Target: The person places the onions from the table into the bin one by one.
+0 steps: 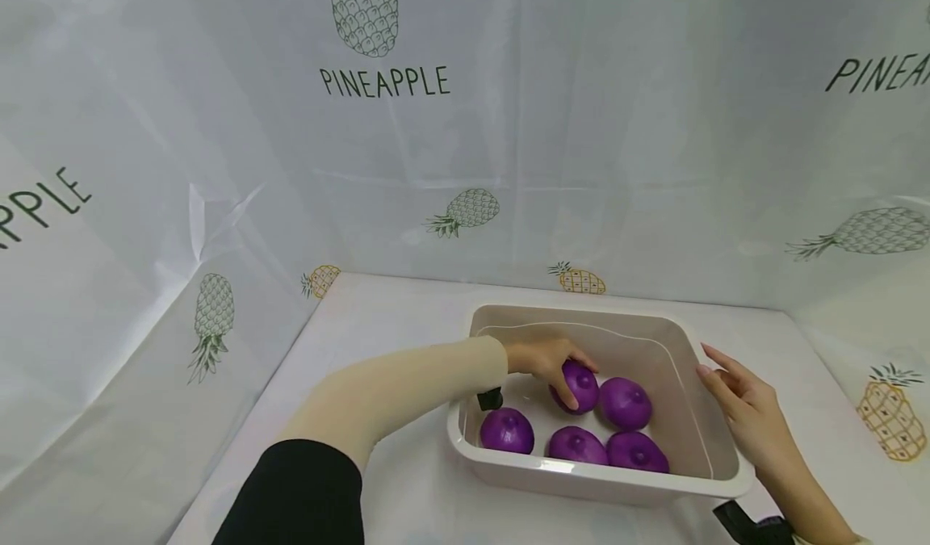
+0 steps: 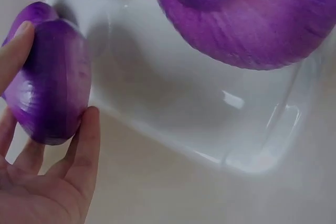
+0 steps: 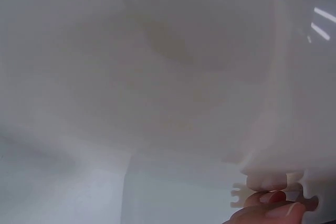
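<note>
A purple onion (image 1: 580, 385) with a small nub is gripped in my left hand (image 1: 541, 361), which reaches into a pale plastic bin (image 1: 581, 480). The left wrist view shows this onion (image 2: 55, 85) between the thumb on one side and fingertips on the other. Several more onions lie on the bin floor: one (image 1: 626, 404) just right of the held one, others (image 1: 577, 446) along the near wall. My right hand (image 1: 756, 416) is at the bin's right rim, thumb and fingertips touching its outer side. The right wrist view shows those fingers (image 3: 268, 213) against the glossy wall.
The bin stands on a white table surface (image 1: 392, 319) with room around its left side. Behind and beside it hang pale sheets (image 1: 617, 141) printed with pineapples and lettering. A black strap piece (image 1: 490, 400) sits at the left wrist, another (image 1: 751, 525) at the right.
</note>
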Motion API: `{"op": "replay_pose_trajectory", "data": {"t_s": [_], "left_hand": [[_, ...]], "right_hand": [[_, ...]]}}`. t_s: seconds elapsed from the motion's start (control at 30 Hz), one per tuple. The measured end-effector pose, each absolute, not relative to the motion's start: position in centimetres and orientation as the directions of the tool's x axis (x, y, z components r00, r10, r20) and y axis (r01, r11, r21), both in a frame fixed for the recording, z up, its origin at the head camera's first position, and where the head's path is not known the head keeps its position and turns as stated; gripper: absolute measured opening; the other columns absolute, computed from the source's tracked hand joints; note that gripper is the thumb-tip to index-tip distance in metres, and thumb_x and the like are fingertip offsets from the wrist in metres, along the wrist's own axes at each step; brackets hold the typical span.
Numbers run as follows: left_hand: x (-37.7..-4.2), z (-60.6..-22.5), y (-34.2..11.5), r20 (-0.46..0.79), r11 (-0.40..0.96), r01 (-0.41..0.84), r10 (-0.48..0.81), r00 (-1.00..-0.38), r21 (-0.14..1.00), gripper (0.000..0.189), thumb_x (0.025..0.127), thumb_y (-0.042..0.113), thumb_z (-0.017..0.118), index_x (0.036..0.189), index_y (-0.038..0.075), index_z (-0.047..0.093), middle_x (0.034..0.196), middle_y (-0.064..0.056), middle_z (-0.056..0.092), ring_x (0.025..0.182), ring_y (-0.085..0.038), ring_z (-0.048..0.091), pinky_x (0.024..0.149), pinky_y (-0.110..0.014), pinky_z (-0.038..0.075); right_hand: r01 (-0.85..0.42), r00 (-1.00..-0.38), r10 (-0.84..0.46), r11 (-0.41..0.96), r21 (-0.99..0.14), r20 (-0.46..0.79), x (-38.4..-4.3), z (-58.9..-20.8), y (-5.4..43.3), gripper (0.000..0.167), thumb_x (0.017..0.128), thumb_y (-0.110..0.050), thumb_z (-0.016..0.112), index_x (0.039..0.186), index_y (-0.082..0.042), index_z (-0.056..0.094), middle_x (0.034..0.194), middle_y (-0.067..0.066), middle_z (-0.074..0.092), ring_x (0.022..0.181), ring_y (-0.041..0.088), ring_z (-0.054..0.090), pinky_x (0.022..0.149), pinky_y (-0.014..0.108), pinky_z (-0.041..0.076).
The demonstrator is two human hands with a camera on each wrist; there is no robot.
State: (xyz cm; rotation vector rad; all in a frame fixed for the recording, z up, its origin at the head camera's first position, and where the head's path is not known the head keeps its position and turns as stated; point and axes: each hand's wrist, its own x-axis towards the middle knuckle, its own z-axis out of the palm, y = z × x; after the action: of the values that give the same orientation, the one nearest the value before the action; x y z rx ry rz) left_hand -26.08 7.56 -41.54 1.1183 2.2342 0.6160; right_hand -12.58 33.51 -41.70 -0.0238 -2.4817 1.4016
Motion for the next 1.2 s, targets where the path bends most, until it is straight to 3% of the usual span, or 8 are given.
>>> {"op": "replay_pose_trajectory", "data": {"t_s": [0.23,0.47,0.83,1.2], "left_hand": [[-26.3,-41.9,7.7,-0.279,0.552,0.573,0.822,-0.497,0.605,0.071,0.073,0.015,0.091,0.137,0.010,0.061,0.136,0.003,0.061,0.121,-0.003,0.052,0.097,-0.010,0.037],[-25.9,-41.9,8.0,-0.295,0.567,0.636,0.821,-0.489,0.524,0.071,0.076,0.020,0.089,0.139,0.009,0.059,0.139,0.001,0.059,0.120,-0.002,0.051,0.096,-0.007,0.034],[-25.4,-42.8,8.2,-0.338,0.606,0.635,0.795,-0.503,0.479,0.069,0.080,0.018,0.086,0.141,0.007,0.054,0.139,-0.004,0.057,0.126,-0.007,0.048,0.102,-0.010,0.031],[-25.4,-41.3,7.8,-0.392,0.645,0.608,0.764,-0.512,0.463,0.068,0.083,0.011,0.082,0.143,0.004,0.051,0.140,-0.012,0.055,0.124,-0.012,0.052,0.094,-0.012,0.041]], "right_hand": [[-0.128,-0.960,0.147,0.528,-0.839,0.239,-12.6,-41.7,33.7,0.049,0.104,-0.013,0.054,0.145,0.010,0.040,0.083,-0.017,0.066,0.069,0.003,0.062,0.056,0.019,0.054],[-0.139,-0.958,0.146,0.514,-0.847,0.246,-12.5,-41.7,33.8,0.048,0.104,-0.012,0.054,0.147,0.006,0.042,0.084,-0.018,0.066,0.070,0.002,0.062,0.057,0.018,0.053],[-0.123,-0.963,0.144,0.515,-0.848,0.227,-12.7,-41.8,33.5,0.050,0.104,-0.012,0.053,0.146,0.011,0.038,0.083,-0.017,0.065,0.070,0.003,0.062,0.056,0.019,0.054],[-0.125,-0.963,0.145,0.506,-0.853,0.227,-12.6,-41.9,33.5,0.048,0.104,-0.012,0.054,0.147,0.004,0.041,0.084,-0.021,0.066,0.071,0.001,0.063,0.057,0.018,0.054]]}}
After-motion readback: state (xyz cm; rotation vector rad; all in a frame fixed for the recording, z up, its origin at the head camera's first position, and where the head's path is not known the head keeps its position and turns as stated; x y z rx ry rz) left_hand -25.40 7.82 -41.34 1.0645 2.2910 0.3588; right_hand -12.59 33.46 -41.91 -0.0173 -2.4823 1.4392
